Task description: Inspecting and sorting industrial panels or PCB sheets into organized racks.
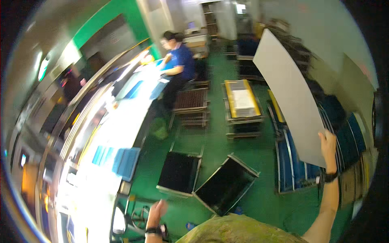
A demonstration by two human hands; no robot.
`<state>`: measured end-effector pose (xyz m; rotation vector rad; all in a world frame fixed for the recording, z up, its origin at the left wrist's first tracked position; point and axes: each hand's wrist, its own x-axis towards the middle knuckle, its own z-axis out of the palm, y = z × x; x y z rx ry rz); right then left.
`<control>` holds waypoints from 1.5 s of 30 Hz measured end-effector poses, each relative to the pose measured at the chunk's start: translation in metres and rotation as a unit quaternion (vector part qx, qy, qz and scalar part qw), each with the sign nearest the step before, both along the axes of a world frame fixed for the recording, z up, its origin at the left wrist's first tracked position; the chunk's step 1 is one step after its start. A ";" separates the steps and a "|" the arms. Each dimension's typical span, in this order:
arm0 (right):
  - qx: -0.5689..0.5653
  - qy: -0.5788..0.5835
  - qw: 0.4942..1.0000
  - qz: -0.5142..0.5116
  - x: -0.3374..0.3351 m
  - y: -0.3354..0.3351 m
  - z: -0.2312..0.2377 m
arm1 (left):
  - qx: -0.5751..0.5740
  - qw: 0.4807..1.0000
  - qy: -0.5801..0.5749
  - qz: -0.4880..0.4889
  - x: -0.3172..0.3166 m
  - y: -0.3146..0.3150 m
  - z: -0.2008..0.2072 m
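My right hand grips the lower right edge of a large, thin, pale grey sheet, thumb on its near face. The sheet stands tilted and slightly bowed, its top leaning away to the left. Behind and below it are blue racks or trays with light edges. Low in the view, my left hand hangs over the floor beside a wheel-like part. Motion smears its fingers, and no held thing shows there. A dark band circles each wrist.
Two black-topped low carts stand before me on the green floor. Left runs a brightly lit worktable with blue trays. A seated person in blue works at it. Ahead stands a yellow-edged stack.
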<state>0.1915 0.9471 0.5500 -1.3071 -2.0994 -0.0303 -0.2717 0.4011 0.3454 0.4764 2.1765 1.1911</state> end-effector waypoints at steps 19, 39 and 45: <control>0.173 0.043 0.589 0.788 -0.522 -0.434 -0.086 | 0.616 0.655 -0.256 0.355 0.000 -0.227 0.072; -0.114 -0.076 0.655 0.743 -0.741 -0.405 -0.213 | 0.622 0.514 -0.095 0.583 -0.023 -0.354 0.014; -0.126 -0.099 0.610 0.776 -0.759 -0.442 -0.231 | 0.620 0.475 -0.097 0.617 -0.048 -0.362 0.007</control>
